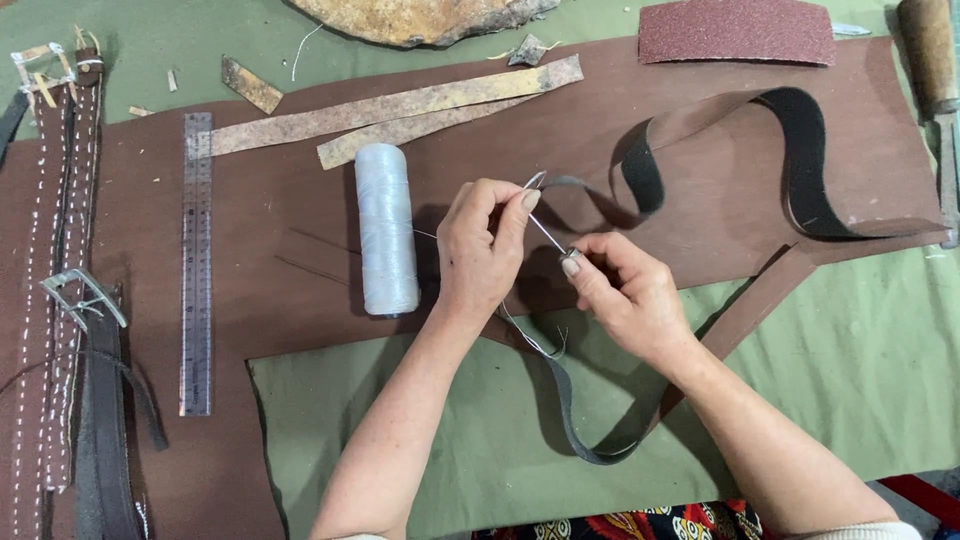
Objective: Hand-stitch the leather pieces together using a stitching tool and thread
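Two hands work one needle [548,236] just right of the white thread spool [386,230], the landmark for every position here. The left hand [482,250], nearer the spool, has thumb and forefinger pinched together on the needle's upper end, where the dark leather strap [720,150] begins. The right hand [625,290], farther from the spool, is closed on the needle's lower end. The needle's long axis slopes from upper left to lower right, running away from the spool. Loose thread [530,338] hangs below both hands. A steel ruler [197,260] lies well left of the spool.
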